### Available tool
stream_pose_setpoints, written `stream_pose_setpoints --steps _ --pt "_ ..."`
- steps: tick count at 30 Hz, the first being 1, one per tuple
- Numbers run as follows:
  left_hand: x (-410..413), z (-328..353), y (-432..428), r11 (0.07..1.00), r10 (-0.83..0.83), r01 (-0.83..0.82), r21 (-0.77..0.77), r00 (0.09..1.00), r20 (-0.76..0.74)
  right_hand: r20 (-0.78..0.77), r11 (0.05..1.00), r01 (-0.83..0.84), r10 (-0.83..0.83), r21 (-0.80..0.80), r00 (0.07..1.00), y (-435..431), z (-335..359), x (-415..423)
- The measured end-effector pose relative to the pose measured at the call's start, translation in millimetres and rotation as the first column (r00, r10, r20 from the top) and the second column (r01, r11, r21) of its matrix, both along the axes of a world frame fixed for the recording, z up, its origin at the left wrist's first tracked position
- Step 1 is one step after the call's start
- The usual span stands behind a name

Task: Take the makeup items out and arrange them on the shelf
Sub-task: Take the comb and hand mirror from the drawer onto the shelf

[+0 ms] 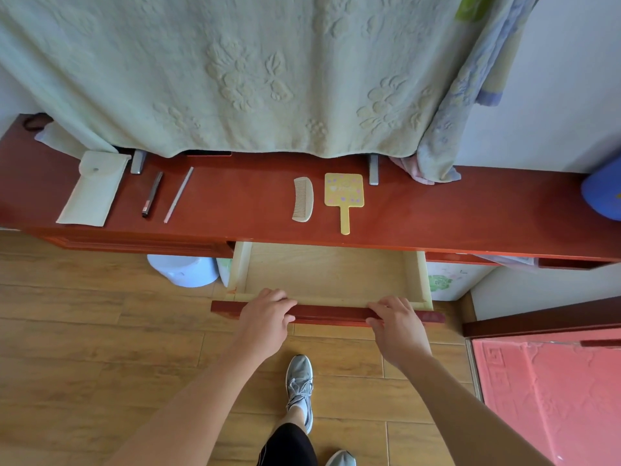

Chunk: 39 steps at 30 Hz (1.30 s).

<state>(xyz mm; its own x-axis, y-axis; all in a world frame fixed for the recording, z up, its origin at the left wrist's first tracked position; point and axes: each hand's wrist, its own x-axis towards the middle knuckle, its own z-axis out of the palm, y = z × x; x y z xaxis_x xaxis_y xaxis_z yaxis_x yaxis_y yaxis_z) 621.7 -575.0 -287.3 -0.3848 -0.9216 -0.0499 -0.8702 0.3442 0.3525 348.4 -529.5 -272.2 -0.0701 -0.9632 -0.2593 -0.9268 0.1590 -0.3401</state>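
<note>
I have both hands on the red drawer front (331, 312): the left hand (268, 311) curls its fingers over the top edge near the left end, and the right hand (396, 322) grips the same edge near the right end. The drawer (329, 274) stands pulled out below the shelf (235, 203), and the part of its pale floor that I can see holds nothing. The makeup items lie in a row on the shelf, well apart from my hands. At the far left is a pale fabric pouch (92, 190), soft and floppy, which I would lift by its body, not by the flap. Just right of it lies a dark makeup pencil (153, 194), then a thin pale stick (178, 195); both look light, stiff and ready to roll on the glossy wood, so I would pinch each at mid-length. Toward the middle a cream comb (303, 199) lies just left of a yellow hand mirror (344, 191). The comb is rigid and light, best taken by its spine. I judge the mirror to be the fragile one, and its handle, pointing toward me, is the obvious place to hold it. The drawer front itself looks solid, and I would push it evenly with both hands so it does not jam.
</note>
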Motion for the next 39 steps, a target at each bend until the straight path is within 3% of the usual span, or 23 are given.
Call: stream_pose_setpoints --steps 12,17,21,26,39 --pt "-10 7 -57 0.998 0.020 -0.021 -0.054 1.000 -0.017 -0.004 0.999 0.037 -0.037 -0.004 0.999 -56 7 -5" --pt "-12 22 -75 0.998 0.049 -0.046 -0.033 0.993 0.108 -0.155 0.992 -0.053 0.035 -0.111 0.987 -69 19 -7" --pt "-7 22 -91 0.998 0.042 -0.051 0.044 0.984 0.174 -0.250 0.996 -0.091 0.093 0.019 0.964 -91 25 -18" --pt "-5 19 -97 0.997 0.037 -0.047 0.058 0.985 0.167 -0.219 0.985 -0.103 0.132 0.136 0.967 -106 23 -30" --pt "-21 -5 -112 0.944 0.234 -0.237 -0.227 0.971 -0.041 -0.106 0.957 0.121 -0.153 -0.265 0.983 -110 -10 -18"
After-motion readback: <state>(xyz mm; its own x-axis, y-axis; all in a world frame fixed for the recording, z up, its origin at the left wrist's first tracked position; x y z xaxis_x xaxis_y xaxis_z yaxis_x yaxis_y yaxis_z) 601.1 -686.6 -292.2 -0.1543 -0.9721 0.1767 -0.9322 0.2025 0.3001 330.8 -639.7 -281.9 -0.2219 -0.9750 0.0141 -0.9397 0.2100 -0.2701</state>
